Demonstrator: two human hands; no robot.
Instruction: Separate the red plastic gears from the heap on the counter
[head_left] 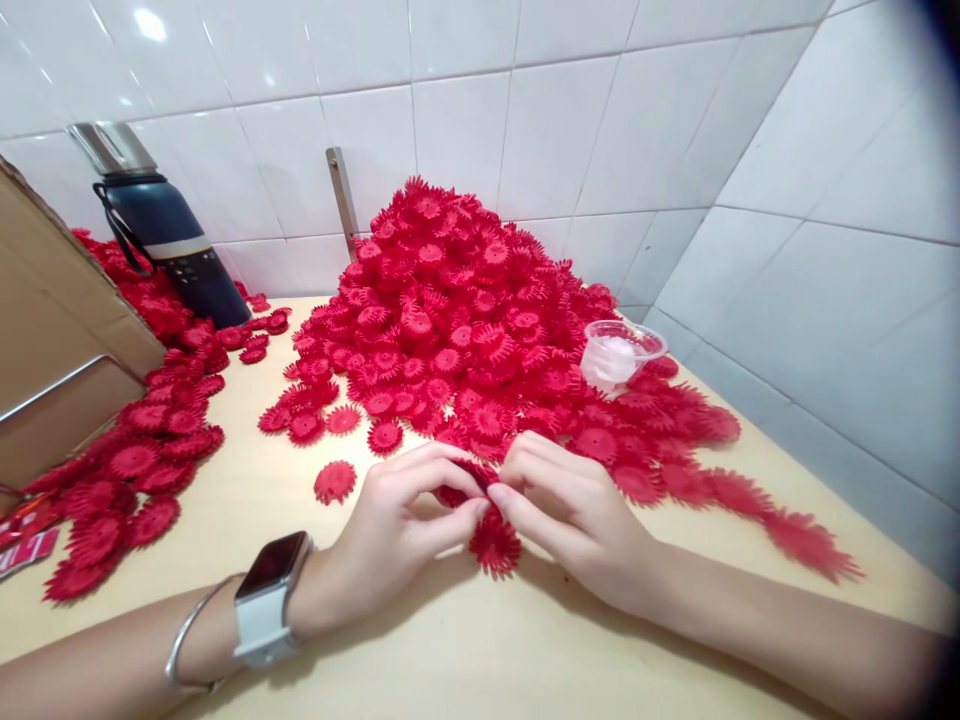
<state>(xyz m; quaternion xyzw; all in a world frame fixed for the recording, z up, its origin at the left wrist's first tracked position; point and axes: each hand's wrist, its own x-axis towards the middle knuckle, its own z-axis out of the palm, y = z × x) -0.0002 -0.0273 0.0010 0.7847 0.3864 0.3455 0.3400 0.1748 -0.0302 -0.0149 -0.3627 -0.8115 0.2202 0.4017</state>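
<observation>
My left hand point(409, 510), with a watch and a bangle at the wrist, pinches a red toothed flower piece point(472, 480) between thumb and fingers. My right hand point(574, 505) meets it from the other side, its thumb and fingers closed on the same piece. The fingers partly cover the piece. Just below the fingertips a red flower disc point(496, 545) lies close to the table; whether it touches the held piece I cannot tell. Behind both hands rises a large heap of red flower discs point(450, 320). A loose disc point(335, 482) lies left of my left hand.
At the heap's right side stands a clear plastic cup point(622, 350) with something white in it. A dark blue bottle point(172, 230) leans in view at the back left, near a cardboard box point(60, 330) and more red discs point(135, 460). Tiled walls point(465, 120) bound the table.
</observation>
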